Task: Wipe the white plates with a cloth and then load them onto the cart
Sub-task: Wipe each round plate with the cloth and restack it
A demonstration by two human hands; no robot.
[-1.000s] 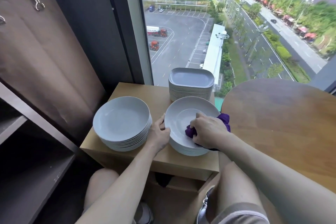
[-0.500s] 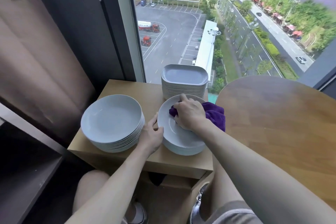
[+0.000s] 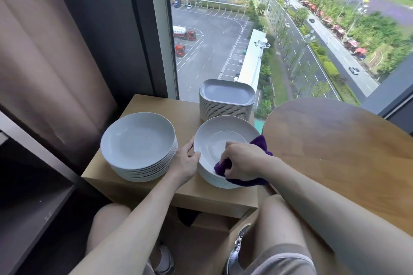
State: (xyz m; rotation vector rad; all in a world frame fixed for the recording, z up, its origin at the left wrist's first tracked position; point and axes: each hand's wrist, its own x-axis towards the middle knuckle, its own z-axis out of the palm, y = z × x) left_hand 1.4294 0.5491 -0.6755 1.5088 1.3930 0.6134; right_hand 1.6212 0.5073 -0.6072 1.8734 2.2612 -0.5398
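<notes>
Now the wiping step is in hand. The right hand (image 3: 243,161) curls its fingers round the purple cloth (image 3: 220,166), pressing it on the near side of the top plate (image 3: 223,138). The left hand (image 3: 184,163) pinches this plate's rim. Left of those fingers stands another stack (image 3: 137,140); beyond the right fingers, square plates (image 3: 226,96). Next, probably: lift the plate toward the cart.

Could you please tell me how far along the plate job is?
Done: no plate looks loaded yet. In hand: the right hand rubs the cloth on the top plate while the left hand grips its rim. Left, seemingly: this stack, the round stack beside it, the square stack, then loading.
</notes>
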